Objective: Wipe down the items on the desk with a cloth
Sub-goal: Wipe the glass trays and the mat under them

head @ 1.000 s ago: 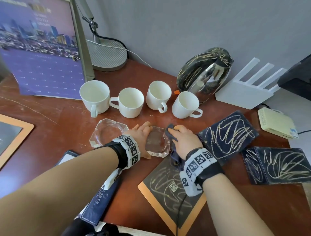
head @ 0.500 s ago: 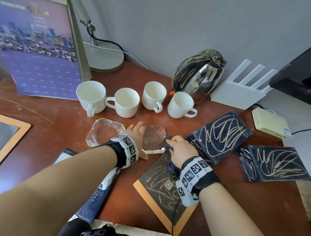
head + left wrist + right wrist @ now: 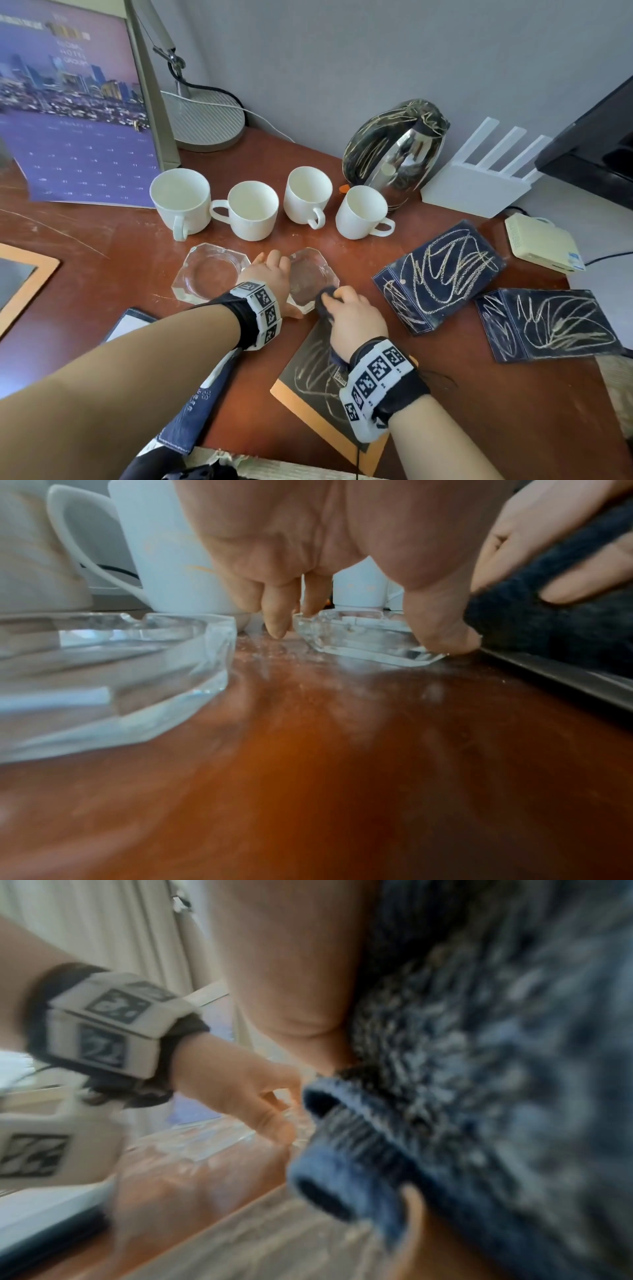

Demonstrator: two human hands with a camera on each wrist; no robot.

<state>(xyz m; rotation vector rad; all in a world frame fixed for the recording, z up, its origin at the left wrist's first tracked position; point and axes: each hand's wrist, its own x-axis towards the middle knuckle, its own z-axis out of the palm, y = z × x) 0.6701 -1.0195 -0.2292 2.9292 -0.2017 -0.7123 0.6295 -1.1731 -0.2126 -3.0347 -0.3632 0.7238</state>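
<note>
Two clear glass ashtrays lie side by side on the brown desk (image 3: 479, 411). My left hand (image 3: 270, 274) holds the right ashtray (image 3: 310, 274) by its sides, thumb at the near corner and fingers at the far left edge; the left wrist view shows that ashtray (image 3: 359, 634) pinched this way. My right hand (image 3: 352, 315) grips a dark blue cloth (image 3: 325, 298) and presses it on the ashtray's near right corner. The cloth (image 3: 479, 1069) fills the blurred right wrist view. The left ashtray (image 3: 209, 274) stands free.
Several white cups (image 3: 253, 209) stand in a row behind the ashtrays. A scribbled steel kettle (image 3: 394, 161), white router (image 3: 472, 185) and lamp base (image 3: 205, 123) are at the back, a calendar (image 3: 75, 120) far left. Scribbled dark folders (image 3: 442, 274) lie right; a scribbled board (image 3: 308, 377) lies under my right wrist.
My right hand has slid the cloth from the ashtray's far right corner towards me to its near right corner. The left hand keeps its hold on the ashtray.
</note>
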